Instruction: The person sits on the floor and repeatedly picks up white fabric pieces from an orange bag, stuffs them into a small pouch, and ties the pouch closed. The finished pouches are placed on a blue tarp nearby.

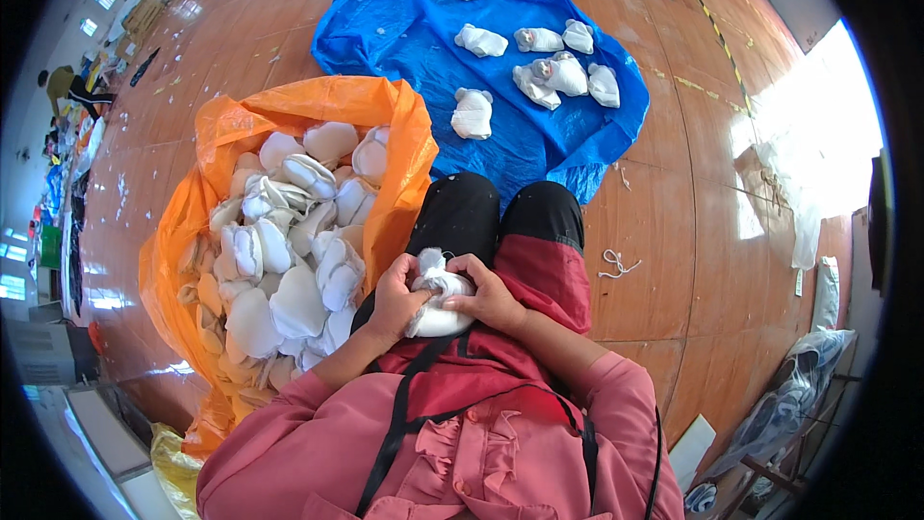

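A white, soft bundle (439, 322) rests on my lap, gathered to a puckered end at the top. My left hand (393, 299) grips its left side, with fingers curled round it. My right hand (489, 295) holds the other side, thumb lying across the front. Just left of my knees stands an open orange plastic sack (409, 140). It is full of loose, rounded white and beige pads (298, 300), some stacked together. Beyond my knees, several similar white bundles (472, 114) lie on a blue plastic sheet (404, 24).
A white string (618, 264) lies on the brown tiled floor (640, 303) to my right. Clear plastic wrapping (791, 393) covers things at the lower right. A grey boxy object (50, 366) stands at the left edge. Far left, another person (65, 85) bends over.
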The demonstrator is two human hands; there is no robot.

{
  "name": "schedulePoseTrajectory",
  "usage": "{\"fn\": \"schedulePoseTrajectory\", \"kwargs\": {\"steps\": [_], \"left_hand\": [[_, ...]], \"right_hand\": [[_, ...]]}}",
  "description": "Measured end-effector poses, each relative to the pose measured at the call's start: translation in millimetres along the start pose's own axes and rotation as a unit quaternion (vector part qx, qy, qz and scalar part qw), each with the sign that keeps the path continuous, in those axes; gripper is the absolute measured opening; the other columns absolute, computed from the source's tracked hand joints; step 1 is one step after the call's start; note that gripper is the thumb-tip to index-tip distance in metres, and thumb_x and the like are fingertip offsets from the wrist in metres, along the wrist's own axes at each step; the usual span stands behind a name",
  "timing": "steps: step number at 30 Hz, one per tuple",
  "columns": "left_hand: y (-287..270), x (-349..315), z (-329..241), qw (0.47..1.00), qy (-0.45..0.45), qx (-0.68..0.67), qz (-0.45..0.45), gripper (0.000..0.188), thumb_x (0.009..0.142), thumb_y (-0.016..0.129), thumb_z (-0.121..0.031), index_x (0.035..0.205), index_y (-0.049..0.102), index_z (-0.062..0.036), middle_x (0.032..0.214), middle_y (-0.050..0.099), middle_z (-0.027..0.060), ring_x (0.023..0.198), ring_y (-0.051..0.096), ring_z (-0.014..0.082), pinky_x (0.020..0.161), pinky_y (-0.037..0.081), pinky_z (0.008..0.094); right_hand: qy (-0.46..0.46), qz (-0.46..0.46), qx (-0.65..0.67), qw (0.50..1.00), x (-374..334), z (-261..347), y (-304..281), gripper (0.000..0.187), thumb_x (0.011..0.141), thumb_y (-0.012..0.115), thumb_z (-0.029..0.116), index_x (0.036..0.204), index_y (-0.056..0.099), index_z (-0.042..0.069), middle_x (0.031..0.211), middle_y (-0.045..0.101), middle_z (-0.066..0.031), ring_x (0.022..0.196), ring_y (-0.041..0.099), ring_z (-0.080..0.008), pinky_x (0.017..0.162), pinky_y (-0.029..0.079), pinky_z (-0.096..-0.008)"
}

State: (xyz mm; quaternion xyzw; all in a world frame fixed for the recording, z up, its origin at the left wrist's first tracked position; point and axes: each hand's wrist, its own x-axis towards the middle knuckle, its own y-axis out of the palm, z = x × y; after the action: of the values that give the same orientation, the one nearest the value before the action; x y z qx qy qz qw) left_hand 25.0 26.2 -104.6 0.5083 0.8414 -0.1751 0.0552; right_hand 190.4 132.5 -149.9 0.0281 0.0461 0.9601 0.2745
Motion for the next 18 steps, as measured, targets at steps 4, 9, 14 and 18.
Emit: {"fn": "schedulePoseTrajectory", "kwargs": {"steps": [4, 9, 14, 18], "left_hand": [[2.0, 0.3, -0.1, 0.999, 0.001, -0.035, -0.009, 0.029, 0.075, 0.076, -0.001, 0.097, 0.057, -0.0055, 0.084, 0.058, 0.0006, 0.078, 0.056, 0.0101, 0.072, 0.047, 0.0271], [0.4, -4.8, -16.2, 1.0, 0.014, 0.0, -0.007, 0.027, 0.078, 0.073, 0.0, 0.099, 0.056, -0.0056, 0.085, 0.058, 0.0004, 0.078, 0.056, 0.0097, 0.072, 0.047, 0.0263], [-3.8, -7.2, -12.5, 0.992, 0.098, 0.083, -0.02, 0.028, 0.078, 0.07, 0.002, 0.1, 0.054, -0.0053, 0.09, 0.056, 0.0023, 0.081, 0.055, 0.0122, 0.073, 0.046, 0.0271], [-13.3, -12.2, -8.4, 0.981, 0.159, 0.11, 0.023, 0.025, 0.084, 0.067, 0.001, 0.105, 0.053, -0.0031, 0.099, 0.054, 0.0066, 0.085, 0.056, 0.0158, 0.078, 0.047, 0.0285]], "right_hand": [[0.129, 0.03, 0.13, 0.983, 1.0, 9.5, -10.3, 0.045, 0.09, 0.071, 0.008, 0.131, 0.052, 0.004, 0.116, 0.057, -0.0065, 0.112, 0.054, -0.0147, 0.1, 0.043, -0.0283], [0.095, 0.029, -0.006, 0.995, 13.1, 23.2, -8.3, 0.042, 0.084, 0.076, 0.009, 0.121, 0.057, 0.002, 0.109, 0.06, -0.0069, 0.104, 0.058, -0.0157, 0.094, 0.047, -0.0287], [0.088, 0.029, -0.087, 0.992, 25.5, 29.4, -6.2, 0.044, 0.078, 0.081, 0.007, 0.114, 0.056, 0.003, 0.101, 0.062, -0.0066, 0.093, 0.061, -0.0145, 0.083, 0.051, -0.0288], [0.075, 0.01, -0.092, 0.993, 23.6, 17.6, -0.6, 0.04, 0.076, 0.079, 0.003, 0.108, 0.056, 0.004, 0.098, 0.061, -0.0055, 0.091, 0.06, -0.0142, 0.081, 0.05, -0.0284]]}}
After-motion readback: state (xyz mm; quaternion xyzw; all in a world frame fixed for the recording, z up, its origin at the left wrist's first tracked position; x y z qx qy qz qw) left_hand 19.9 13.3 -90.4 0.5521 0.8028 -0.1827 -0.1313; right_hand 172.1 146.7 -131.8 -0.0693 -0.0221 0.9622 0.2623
